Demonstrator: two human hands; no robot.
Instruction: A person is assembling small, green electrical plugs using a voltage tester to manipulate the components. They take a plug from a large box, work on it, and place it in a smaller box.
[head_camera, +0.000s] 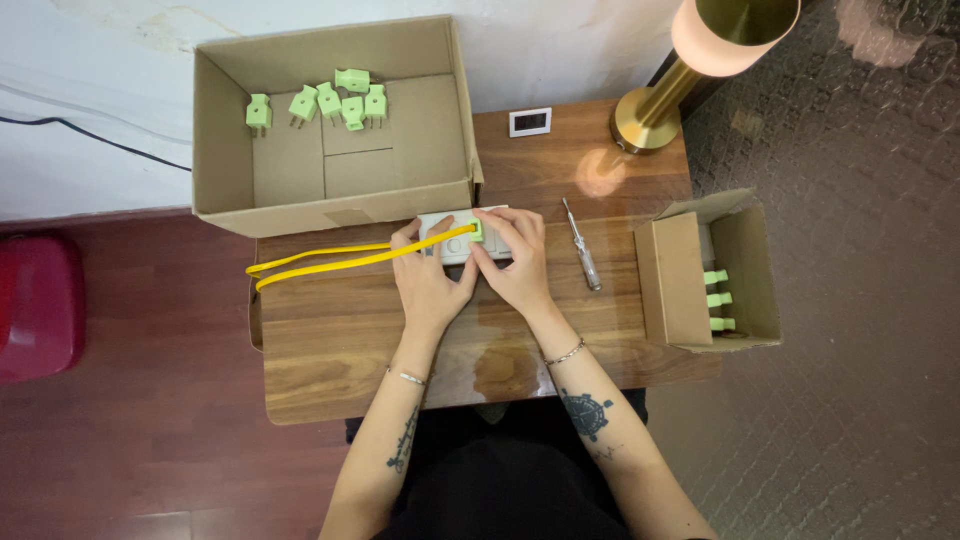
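Pinching a green plug (476, 230) on a white power strip (495, 243) with the right hand (517, 262), fingers closed on it. Pressing the left hand (428, 282) flat over the strip's left end, with a yellow cord (330, 262) trailing away left of the strip. Lying just right of the strip, a screwdriver (581, 245). Sitting behind the strip, a large cardboard box (330, 125) holding loose green plugs (330, 103); farther right of the strip, a small box (710, 270).
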